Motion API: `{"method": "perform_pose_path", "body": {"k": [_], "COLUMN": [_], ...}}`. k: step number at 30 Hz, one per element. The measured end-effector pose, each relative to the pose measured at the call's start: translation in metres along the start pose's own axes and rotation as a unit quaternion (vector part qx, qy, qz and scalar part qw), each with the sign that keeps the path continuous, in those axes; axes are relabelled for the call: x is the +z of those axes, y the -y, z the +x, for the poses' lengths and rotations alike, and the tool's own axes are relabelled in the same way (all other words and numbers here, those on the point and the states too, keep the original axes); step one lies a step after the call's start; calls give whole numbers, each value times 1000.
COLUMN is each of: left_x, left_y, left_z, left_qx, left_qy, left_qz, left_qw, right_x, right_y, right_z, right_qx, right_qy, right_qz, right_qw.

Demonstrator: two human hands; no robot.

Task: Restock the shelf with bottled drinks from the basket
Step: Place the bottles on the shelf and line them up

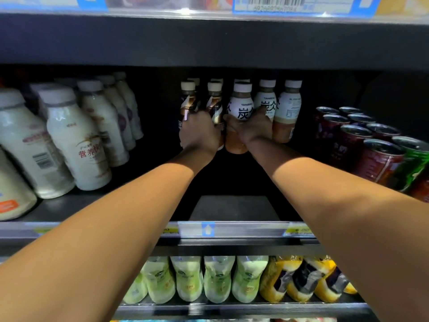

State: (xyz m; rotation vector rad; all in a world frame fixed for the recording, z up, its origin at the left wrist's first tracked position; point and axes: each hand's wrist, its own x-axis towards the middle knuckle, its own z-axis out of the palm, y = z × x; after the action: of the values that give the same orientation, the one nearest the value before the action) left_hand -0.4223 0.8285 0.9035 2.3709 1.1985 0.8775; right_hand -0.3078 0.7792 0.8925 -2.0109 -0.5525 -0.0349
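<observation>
Two hands reach deep into the middle shelf [234, 208], so the placing step seems to be in hand. At nine o'clock stand pale milk bottles [76, 140]. Near twelve o'clock the left hand [199, 133] curls round a brown-labelled bottle [188, 105]. Just beside it, the right hand [255, 129] wraps a white-labelled bottle [241, 105] holding tan drink. Red cans [362, 140] fill three o'clock. The next move probably calls for releasing both bottles upright without toppling their neighbours. No basket shows.
</observation>
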Motion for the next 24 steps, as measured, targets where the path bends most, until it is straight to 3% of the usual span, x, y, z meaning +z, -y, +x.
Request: {"method": "perform_pose_path", "body": {"k": [24], "left_x": [4], "left_y": [11], "left_z": [-2], "left_qx": [39], "left_qy": [-19], "left_qz": [-16], "left_qw": [999], "right_x": [-3], "right_y": [-1], "right_z": [-10], "right_qx": [-4], "right_qy": [-23], "right_qz": [1], "right_qw": [1000]}}
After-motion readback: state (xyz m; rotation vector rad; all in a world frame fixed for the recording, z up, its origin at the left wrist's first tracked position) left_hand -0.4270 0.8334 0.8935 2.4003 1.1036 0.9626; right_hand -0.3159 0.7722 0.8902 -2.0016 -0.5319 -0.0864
